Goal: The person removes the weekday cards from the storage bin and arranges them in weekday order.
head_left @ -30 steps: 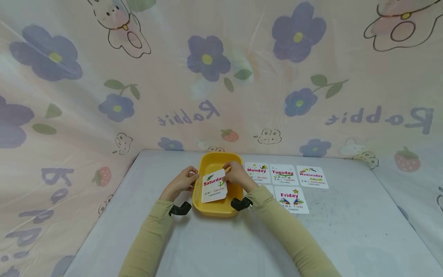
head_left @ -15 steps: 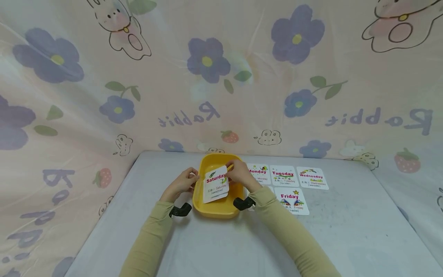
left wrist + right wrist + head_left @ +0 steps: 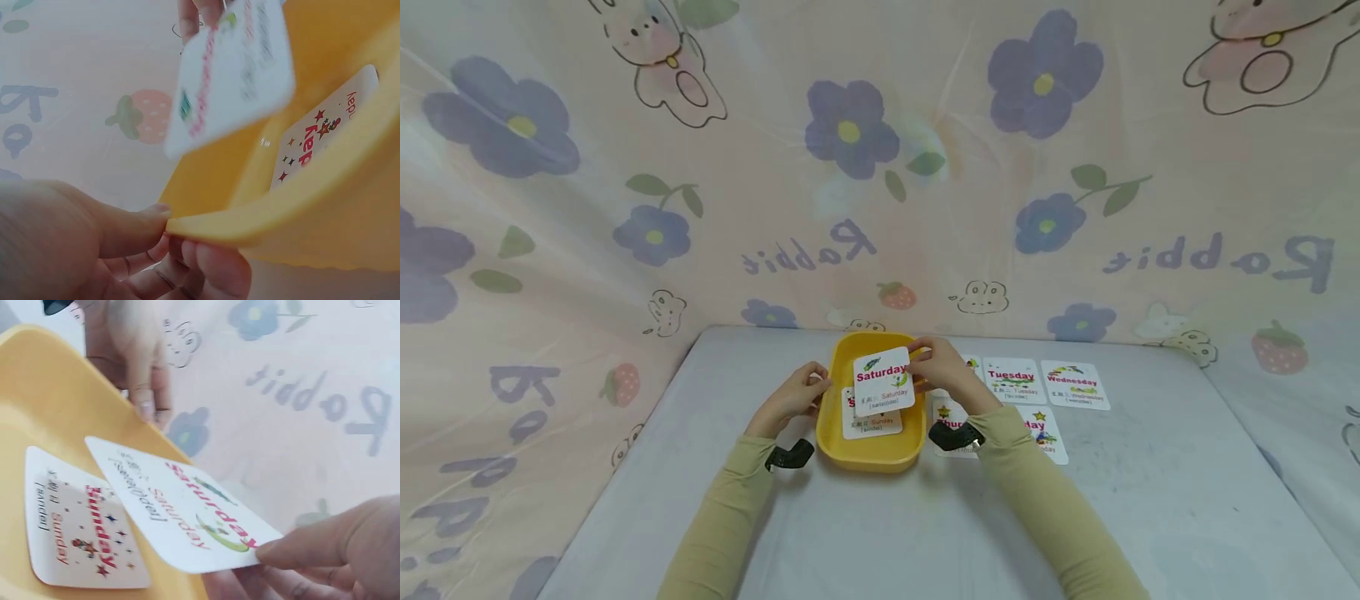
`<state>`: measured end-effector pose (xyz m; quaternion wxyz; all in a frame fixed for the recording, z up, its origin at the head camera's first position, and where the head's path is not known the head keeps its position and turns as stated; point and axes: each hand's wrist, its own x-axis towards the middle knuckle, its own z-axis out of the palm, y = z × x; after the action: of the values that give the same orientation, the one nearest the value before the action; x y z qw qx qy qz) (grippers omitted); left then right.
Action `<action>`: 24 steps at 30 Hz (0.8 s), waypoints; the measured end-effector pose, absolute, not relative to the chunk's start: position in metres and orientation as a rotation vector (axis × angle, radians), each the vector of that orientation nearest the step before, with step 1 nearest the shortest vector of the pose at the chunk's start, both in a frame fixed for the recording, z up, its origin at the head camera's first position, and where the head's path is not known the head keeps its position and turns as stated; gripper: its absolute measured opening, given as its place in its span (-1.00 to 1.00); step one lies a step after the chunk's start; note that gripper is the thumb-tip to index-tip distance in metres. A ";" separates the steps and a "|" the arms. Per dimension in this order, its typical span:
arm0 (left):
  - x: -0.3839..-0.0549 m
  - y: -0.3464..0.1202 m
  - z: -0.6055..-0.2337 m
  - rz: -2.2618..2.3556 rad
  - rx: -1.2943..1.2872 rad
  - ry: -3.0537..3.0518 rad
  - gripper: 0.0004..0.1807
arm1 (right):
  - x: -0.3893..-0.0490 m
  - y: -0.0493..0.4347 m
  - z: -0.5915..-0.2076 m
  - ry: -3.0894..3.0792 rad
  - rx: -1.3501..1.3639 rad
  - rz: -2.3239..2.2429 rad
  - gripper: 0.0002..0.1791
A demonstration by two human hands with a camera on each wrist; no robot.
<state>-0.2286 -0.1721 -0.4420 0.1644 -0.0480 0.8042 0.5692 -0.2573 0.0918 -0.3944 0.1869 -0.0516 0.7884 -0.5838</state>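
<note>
Between thumb and fingers, my right hand point(image 3: 942, 367) pinches the edge of the Saturday card point(image 3: 882, 382), a white card with red lettering. It is held tilted above the yellow tray point(image 3: 835, 446). Inside that tray lies the Sunday card point(image 3: 87, 531), partly covered by the Saturday card in the head view. My left hand point(image 3: 790, 402) grips the tray's left rim; in the left wrist view the thumb point(image 3: 134, 231) lies on top and the fingers are beneath.
To the tray's right, the Tuesday card point(image 3: 1011, 382) and Wednesday card point(image 3: 1074, 386) lie in the back row. The Thursday card point(image 3: 951, 439) and Friday card point(image 3: 1051, 442) lie in front, partly behind the right arm. A patterned curtain point(image 3: 925, 208) stands behind the table.
My right hand has moved right and lifted the Saturday card off the Sunday card, which now shows beneath it in the tray. The left hand stays on the rim.
</note>
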 end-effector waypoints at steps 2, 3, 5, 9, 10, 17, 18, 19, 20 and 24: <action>-0.228 -0.172 -0.442 1.626 -0.131 2.290 -0.89 | -0.256 0.100 -0.389 2.216 -0.144 -1.657 -0.60; -0.228 -0.173 -0.442 1.631 -0.131 2.286 -0.89 | -0.256 0.104 -0.388 2.220 -0.149 -1.659 -0.60; -0.228 -0.173 -0.442 1.635 -0.128 2.289 -0.89 | -0.255 0.113 -0.384 2.234 -0.155 -1.665 -0.60; -0.228 -0.172 -0.442 1.631 -0.133 2.295 -0.89 | -0.253 0.137 -0.379 2.264 -0.175 -1.677 -0.57; -0.228 -0.172 -0.442 1.629 -0.134 2.298 -0.89 | -0.252 0.144 -0.378 2.276 -0.172 -1.678 -0.56; -0.228 -0.171 -0.441 1.613 -0.138 2.307 -0.89 | -0.247 0.199 -0.388 2.332 -0.128 -1.653 -0.53; -0.228 -0.171 -0.441 1.607 -0.138 2.311 -0.88 | -0.247 0.206 -0.390 2.341 -0.108 -1.643 -0.52; -0.228 -0.171 -0.442 1.605 -0.139 2.313 -0.88 | -0.246 0.213 -0.392 2.354 -0.099 -1.631 -0.51; -0.228 -0.171 -0.442 1.602 -0.142 2.316 -0.88 | -0.245 0.220 -0.394 2.365 -0.091 -1.618 -0.50; -0.229 -0.170 -0.442 1.595 -0.161 2.325 -0.88 | -0.241 0.243 -0.401 2.415 -0.062 -1.559 -0.49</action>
<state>-0.2290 -0.1699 -0.4423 0.1583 -0.0564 0.8129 0.5576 -0.2407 0.2433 -0.4012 0.1328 -0.0214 0.8326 -0.5373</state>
